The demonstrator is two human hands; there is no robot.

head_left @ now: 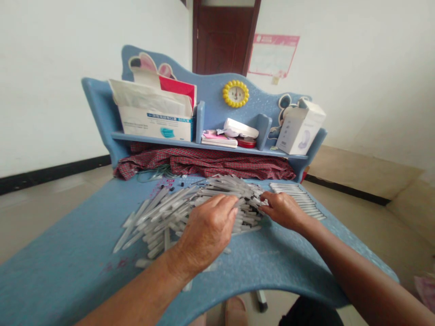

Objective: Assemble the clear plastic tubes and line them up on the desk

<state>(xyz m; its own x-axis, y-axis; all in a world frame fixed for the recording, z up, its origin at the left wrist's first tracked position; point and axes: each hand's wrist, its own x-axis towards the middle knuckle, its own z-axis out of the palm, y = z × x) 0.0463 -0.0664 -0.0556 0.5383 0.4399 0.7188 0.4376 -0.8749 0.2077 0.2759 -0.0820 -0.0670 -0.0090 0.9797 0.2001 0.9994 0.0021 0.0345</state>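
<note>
Evidently the work centres on a broad pile of slender, whitish translucent tubes (180, 203), heaped across the middle of the desk (68, 253) and spreading toward its left edge. At the far left, on the shelf (207, 90) that rises from the desk's back edge, stands an open white box (136, 120); beneath the shelf a red checked cloth (210, 163) lies bunched along that edge. Small black bits (182, 184) sit just behind the pile's left part, and a few loose tubes lie nearer the front edge.

The left hand (212, 222) is over the front of the pile, its fingers curled in narrowly; its fingertips are turned away, so I cannot tell whether it holds a tube. Further right, the right hand (282, 208) reaches the pile's right end, thumb and forefinger drawn close together; whether anything is pinched there is too blurred to tell. Just beyond it, near the right edge toward the back right corner, a row of tubes (299, 199) lies side by side, well ordered. Above, a white carton (301, 129) stands at the shelf's right end.

The step in hand seems to be picking through the pile with both hands. The next move, I judge, calls for a light fingertip pinch on one tube, without disturbing its neighbours or the row.
</note>
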